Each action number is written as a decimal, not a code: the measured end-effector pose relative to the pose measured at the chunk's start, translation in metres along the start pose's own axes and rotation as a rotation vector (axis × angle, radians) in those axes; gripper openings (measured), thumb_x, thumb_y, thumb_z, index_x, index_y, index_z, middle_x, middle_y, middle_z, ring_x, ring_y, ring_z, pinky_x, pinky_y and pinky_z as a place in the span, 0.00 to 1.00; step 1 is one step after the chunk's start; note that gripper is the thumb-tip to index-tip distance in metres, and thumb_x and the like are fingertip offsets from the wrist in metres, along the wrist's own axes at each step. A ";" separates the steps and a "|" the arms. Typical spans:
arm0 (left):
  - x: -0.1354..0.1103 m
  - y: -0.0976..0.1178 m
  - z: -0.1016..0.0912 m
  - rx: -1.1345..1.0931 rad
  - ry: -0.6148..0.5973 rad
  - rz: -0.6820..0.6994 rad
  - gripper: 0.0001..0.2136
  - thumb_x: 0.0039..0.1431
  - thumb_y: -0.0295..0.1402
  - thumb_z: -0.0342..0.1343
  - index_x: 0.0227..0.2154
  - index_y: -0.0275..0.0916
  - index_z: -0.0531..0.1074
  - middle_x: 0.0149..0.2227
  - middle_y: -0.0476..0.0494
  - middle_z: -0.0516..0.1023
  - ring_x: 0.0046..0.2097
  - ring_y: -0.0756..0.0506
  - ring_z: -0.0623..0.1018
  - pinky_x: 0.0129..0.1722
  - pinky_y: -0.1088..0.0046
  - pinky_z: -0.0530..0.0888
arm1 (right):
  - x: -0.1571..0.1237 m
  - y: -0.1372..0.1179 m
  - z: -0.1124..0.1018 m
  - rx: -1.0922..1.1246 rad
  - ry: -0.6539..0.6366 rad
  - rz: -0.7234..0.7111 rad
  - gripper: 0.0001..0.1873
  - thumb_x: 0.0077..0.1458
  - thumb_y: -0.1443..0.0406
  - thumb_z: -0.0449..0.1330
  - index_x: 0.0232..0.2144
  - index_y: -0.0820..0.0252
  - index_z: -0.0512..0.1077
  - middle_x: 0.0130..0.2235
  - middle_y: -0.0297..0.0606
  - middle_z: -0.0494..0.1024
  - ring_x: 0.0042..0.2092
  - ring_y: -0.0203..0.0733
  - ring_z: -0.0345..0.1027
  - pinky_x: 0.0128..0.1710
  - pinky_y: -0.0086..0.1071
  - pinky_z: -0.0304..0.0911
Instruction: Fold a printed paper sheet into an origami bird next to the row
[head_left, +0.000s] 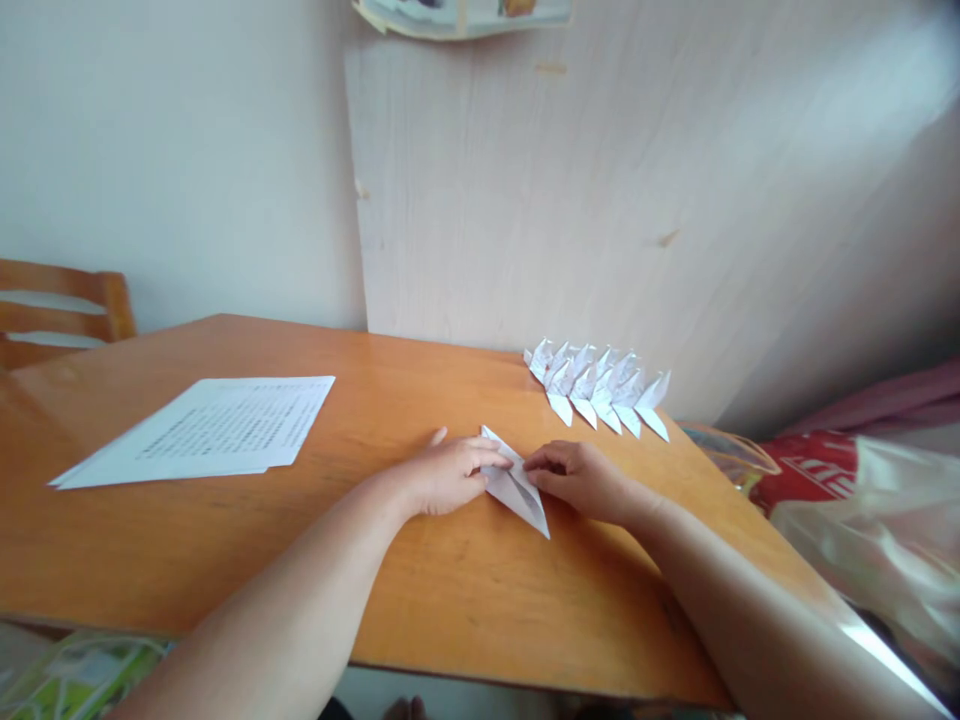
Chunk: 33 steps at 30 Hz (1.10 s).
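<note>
Currently, a partly folded paper (517, 497) lies on the counter (300, 560), centre frame. The left hand (448, 474), fingers extended, presses it; the right hand (583, 482) apparently pinches its right edge. Folded paper units (598, 388), right of centre, look complete; this one lacks their raised tips.

White folded paper (519, 494), pointed ends, lying aslant on wooden table (442, 600)

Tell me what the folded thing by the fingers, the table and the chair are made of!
Folded thing: looks like thin, matte white paper; it has sharp creases.
Table: probably varnished wood, orange-brown with a soft sheen, though it could be veneer.
Chair: likely wood too, with similar-coloured slats.
</note>
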<state>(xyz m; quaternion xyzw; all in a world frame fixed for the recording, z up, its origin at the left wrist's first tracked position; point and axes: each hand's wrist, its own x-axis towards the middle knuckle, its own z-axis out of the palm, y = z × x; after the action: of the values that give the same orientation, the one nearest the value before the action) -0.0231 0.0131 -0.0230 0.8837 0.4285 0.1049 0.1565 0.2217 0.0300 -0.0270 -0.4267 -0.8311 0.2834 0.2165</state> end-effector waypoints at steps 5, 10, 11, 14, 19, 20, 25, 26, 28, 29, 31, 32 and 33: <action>-0.002 0.003 -0.002 0.029 -0.052 -0.061 0.21 0.67 0.33 0.42 0.58 0.59 0.65 0.69 0.54 0.56 0.69 0.42 0.56 0.65 0.41 0.41 | -0.003 0.001 0.001 -0.107 0.013 -0.049 0.11 0.56 0.65 0.59 0.40 0.58 0.79 0.35 0.37 0.78 0.36 0.40 0.71 0.37 0.32 0.63; -0.003 0.004 -0.002 0.027 -0.065 -0.081 0.21 0.68 0.34 0.41 0.59 0.60 0.64 0.68 0.56 0.58 0.69 0.43 0.56 0.65 0.41 0.38 | -0.002 0.001 -0.002 -0.089 0.016 -0.084 0.11 0.56 0.64 0.59 0.40 0.57 0.79 0.36 0.37 0.79 0.35 0.39 0.71 0.36 0.31 0.63; -0.003 0.004 -0.001 0.026 -0.066 -0.079 0.21 0.67 0.33 0.41 0.59 0.60 0.64 0.68 0.57 0.58 0.69 0.43 0.56 0.65 0.41 0.37 | -0.002 0.002 -0.003 -0.068 0.022 -0.080 0.11 0.57 0.65 0.58 0.40 0.57 0.79 0.37 0.36 0.79 0.36 0.39 0.72 0.36 0.31 0.63; -0.003 0.004 -0.001 0.034 -0.067 -0.080 0.22 0.66 0.31 0.41 0.59 0.59 0.64 0.68 0.56 0.58 0.69 0.43 0.56 0.66 0.42 0.37 | -0.002 0.006 -0.007 -0.026 0.078 -0.033 0.11 0.58 0.66 0.56 0.37 0.58 0.79 0.37 0.36 0.81 0.38 0.40 0.73 0.38 0.31 0.63; -0.004 0.002 -0.001 0.039 -0.074 -0.079 0.23 0.67 0.31 0.40 0.60 0.62 0.63 0.68 0.58 0.56 0.69 0.43 0.55 0.65 0.41 0.37 | 0.001 0.012 -0.007 -0.058 0.178 -0.033 0.11 0.58 0.68 0.55 0.35 0.58 0.79 0.37 0.37 0.81 0.38 0.41 0.73 0.39 0.32 0.64; -0.004 0.002 -0.001 0.038 -0.077 -0.083 0.23 0.67 0.32 0.40 0.60 0.62 0.62 0.69 0.58 0.56 0.69 0.43 0.55 0.65 0.41 0.36 | 0.002 0.013 -0.006 -0.073 0.188 -0.055 0.11 0.58 0.68 0.56 0.35 0.58 0.79 0.37 0.37 0.81 0.38 0.41 0.73 0.39 0.32 0.64; -0.005 0.003 0.000 0.018 -0.090 -0.080 0.23 0.66 0.30 0.40 0.60 0.62 0.63 0.69 0.58 0.54 0.70 0.43 0.54 0.65 0.42 0.33 | 0.004 0.010 -0.001 -0.121 0.185 -0.149 0.12 0.58 0.69 0.55 0.36 0.56 0.80 0.37 0.37 0.81 0.39 0.40 0.72 0.41 0.32 0.63; -0.004 0.004 0.000 0.012 -0.096 -0.073 0.24 0.66 0.30 0.40 0.59 0.62 0.63 0.69 0.59 0.54 0.70 0.44 0.54 0.65 0.43 0.32 | 0.004 0.009 0.000 -0.117 0.184 -0.154 0.12 0.59 0.69 0.55 0.36 0.56 0.80 0.37 0.36 0.81 0.39 0.40 0.72 0.41 0.31 0.63; -0.004 0.006 0.000 0.002 -0.113 -0.062 0.24 0.65 0.28 0.40 0.59 0.62 0.64 0.69 0.60 0.55 0.70 0.45 0.55 0.65 0.45 0.30 | 0.004 0.008 0.001 -0.112 0.182 -0.153 0.12 0.59 0.69 0.55 0.37 0.56 0.79 0.38 0.36 0.81 0.39 0.40 0.72 0.40 0.31 0.62; -0.004 0.007 0.000 0.000 -0.119 -0.060 0.24 0.65 0.28 0.40 0.59 0.62 0.64 0.69 0.60 0.55 0.70 0.45 0.55 0.66 0.46 0.29 | 0.004 0.008 0.001 -0.114 0.175 -0.151 0.13 0.59 0.69 0.55 0.38 0.56 0.79 0.37 0.36 0.80 0.39 0.40 0.72 0.39 0.31 0.62; -0.003 0.009 0.000 0.002 -0.122 -0.063 0.24 0.66 0.29 0.40 0.58 0.61 0.65 0.69 0.60 0.55 0.70 0.45 0.55 0.66 0.48 0.28 | 0.003 0.007 0.002 -0.130 0.157 -0.160 0.13 0.58 0.70 0.55 0.37 0.56 0.79 0.37 0.36 0.80 0.39 0.39 0.71 0.39 0.30 0.62; -0.003 0.009 0.000 0.008 -0.118 -0.064 0.23 0.66 0.29 0.41 0.58 0.60 0.65 0.69 0.59 0.55 0.70 0.45 0.54 0.66 0.49 0.28 | 0.003 0.006 0.003 -0.140 0.148 -0.170 0.13 0.58 0.71 0.55 0.37 0.56 0.79 0.36 0.36 0.80 0.38 0.39 0.71 0.39 0.30 0.61; -0.002 0.010 0.000 0.016 -0.112 -0.062 0.23 0.66 0.29 0.41 0.59 0.59 0.66 0.69 0.58 0.54 0.70 0.45 0.53 0.66 0.49 0.29 | 0.003 0.005 0.003 -0.152 0.141 -0.181 0.12 0.57 0.71 0.56 0.37 0.56 0.79 0.35 0.36 0.80 0.38 0.39 0.71 0.38 0.30 0.61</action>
<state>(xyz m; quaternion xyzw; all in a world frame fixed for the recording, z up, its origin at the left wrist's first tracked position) -0.0175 0.0054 -0.0199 0.8757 0.4469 0.0469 0.1766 0.2217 0.0337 -0.0325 -0.3841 -0.8680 0.1679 0.2662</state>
